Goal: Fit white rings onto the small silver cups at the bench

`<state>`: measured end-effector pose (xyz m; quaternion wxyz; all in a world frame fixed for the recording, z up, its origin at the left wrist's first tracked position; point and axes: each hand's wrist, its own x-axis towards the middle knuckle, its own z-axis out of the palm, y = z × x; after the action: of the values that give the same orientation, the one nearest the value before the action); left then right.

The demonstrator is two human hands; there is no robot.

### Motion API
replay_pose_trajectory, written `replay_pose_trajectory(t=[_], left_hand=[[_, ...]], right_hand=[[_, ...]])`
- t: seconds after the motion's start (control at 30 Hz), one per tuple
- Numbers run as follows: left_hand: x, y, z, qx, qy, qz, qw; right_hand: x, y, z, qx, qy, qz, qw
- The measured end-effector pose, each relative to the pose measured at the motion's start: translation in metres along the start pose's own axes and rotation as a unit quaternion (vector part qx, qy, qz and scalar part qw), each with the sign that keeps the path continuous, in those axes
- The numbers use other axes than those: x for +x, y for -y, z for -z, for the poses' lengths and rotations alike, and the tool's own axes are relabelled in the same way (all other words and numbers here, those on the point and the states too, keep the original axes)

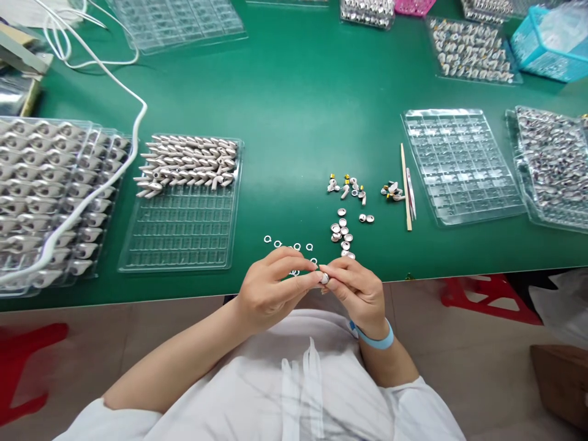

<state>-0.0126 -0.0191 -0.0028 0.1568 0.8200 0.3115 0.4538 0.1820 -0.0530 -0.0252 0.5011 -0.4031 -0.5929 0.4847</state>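
Note:
Between my fingertips, at the table's front edge, is a small whitish earbud part [324, 278]. My left hand [271, 288] pinches it from the left and my right hand [361, 291] from the right; the fingers hide most of it. Several thin white rings [278, 244] lie just beyond my left hand. Beyond my right hand sits a cluster of small round silvery caps [343, 231]. Farther back are several earbud pieces with stems and yellow bits [353, 185].
A wooden stick [406, 187] and tweezers [411, 193] lie right of the loose parts. A clear tray [463, 165] is beyond them. At left, a partly filled tray [184, 229] stands beside stacked trays [50, 202], crossed by a white cable [98, 190]. A blue basket [546, 55] is back right.

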Motion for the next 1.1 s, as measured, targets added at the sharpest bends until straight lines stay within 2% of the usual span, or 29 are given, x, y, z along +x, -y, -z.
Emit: replay_pose_trajectory(t=[0.13,0.27,0.9,1.1], left_hand=[[-0.0010,-0.0003,0.0005,-0.009,-0.009,-0.021,1.000],[-0.0025,0.0010,0.0005,-0.025,-0.014,-0.035,0.999],[-0.0018,0.0009,0.0044,-0.018,0.003,-0.030,0.999],[-0.0021,0.0006,0.0030,-0.027,-0.003,-0.028,0.999]], right_hand=[[-0.0013,-0.0033,-0.0048,0.052,-0.011,-0.022,0.998],[-0.0015,-0.0054,-0.0072,0.077,-0.012,-0.017,0.997],[0.0007,0.0000,-0.0009,-0.019,0.018,0.025,0.999],[-0.0002,-0.0008,-0.0021,-0.005,0.013,0.038,0.999]])
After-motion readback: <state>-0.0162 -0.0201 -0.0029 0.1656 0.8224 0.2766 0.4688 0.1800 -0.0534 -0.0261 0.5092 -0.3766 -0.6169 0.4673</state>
